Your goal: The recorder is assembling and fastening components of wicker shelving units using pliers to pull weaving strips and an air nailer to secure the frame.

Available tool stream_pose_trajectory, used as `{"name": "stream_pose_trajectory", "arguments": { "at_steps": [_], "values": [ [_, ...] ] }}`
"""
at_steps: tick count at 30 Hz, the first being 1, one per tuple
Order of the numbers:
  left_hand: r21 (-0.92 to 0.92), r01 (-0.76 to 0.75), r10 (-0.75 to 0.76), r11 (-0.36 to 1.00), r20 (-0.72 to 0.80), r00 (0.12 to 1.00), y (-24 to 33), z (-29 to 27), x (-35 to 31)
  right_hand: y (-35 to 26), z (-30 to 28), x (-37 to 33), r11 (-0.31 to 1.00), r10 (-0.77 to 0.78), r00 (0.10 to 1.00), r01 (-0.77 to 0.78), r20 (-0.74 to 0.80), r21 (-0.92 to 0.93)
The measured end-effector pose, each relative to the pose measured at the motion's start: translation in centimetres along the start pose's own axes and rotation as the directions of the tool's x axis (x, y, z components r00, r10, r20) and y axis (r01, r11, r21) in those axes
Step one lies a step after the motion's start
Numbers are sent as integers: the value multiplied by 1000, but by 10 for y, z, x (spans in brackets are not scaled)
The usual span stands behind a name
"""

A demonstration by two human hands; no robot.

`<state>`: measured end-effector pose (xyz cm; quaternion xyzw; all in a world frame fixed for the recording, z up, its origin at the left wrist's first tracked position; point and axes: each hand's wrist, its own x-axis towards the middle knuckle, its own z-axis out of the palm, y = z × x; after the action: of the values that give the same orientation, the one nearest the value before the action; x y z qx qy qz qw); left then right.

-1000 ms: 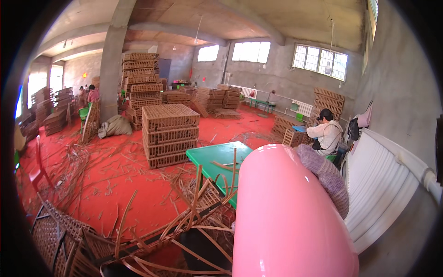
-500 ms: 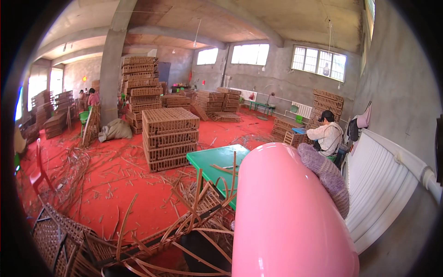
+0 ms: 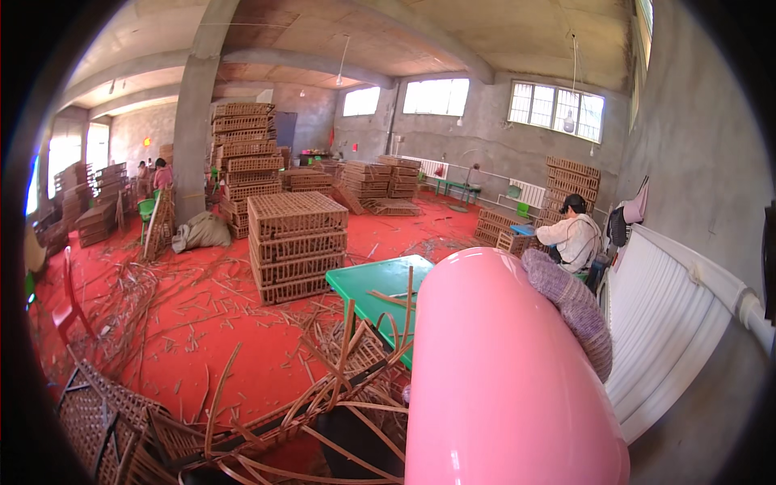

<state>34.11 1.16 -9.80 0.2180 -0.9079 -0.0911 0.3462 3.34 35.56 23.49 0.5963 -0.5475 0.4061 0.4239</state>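
Note:
A large glossy pink rounded vessel (image 3: pixel 509 372), like a cup or bottle, stands up very close to the view and covers the lower middle. My right hand (image 3: pixel 568 311), in a purple-grey knitted glove, is wrapped against its right side; its fingers are largely hidden behind it. A tiny purple tip (image 3: pixel 406 394) shows at the vessel's left edge; I cannot tell which hand it belongs to. My left hand is not otherwise seen. Below left lies a partly woven frame (image 3: pixel 267 420) of brown strips, with loose ends sticking up.
A green table (image 3: pixel 376 287) with strips on it stands just ahead. Stacked slatted crates (image 3: pixel 297 246) rise beyond, on red flooring (image 3: pixel 202 323) littered with offcuts. A seated person (image 3: pixel 575 234) works at the right, near a white radiator (image 3: pixel 671 323). A red chair (image 3: pixel 71 299) is at the left.
The view has shifted very slightly. The pink vessel and my gloved right hand keep their places; the seated person's arm has moved a little.

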Motion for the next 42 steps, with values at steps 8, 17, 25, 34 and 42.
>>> {"name": "stream_pose_trajectory", "arguments": {
  "at_steps": [8,17,25,34,42],
  "values": [
    [-14,16,-16,1000,-7,1000,-2,8,-8,-7,4,0,1000,0,1000,0,11,-8],
    [-23,10,-10,1000,-19,1000,-3,9,-8,-16,1,-3,1000,19,1000,-19,5,-17],
    [-1,37,-37,999,4,999,-2,8,-10,-21,-1,-4,999,41,999,-41,0,-18],
    [-10,28,-28,1000,-9,1000,0,7,-8,-24,-2,-9,997,78,997,-78,-4,-11],
    [1,20,-20,1000,-10,1000,0,3,-17,-24,0,-25,985,171,985,-171,5,31]
  ]
}}
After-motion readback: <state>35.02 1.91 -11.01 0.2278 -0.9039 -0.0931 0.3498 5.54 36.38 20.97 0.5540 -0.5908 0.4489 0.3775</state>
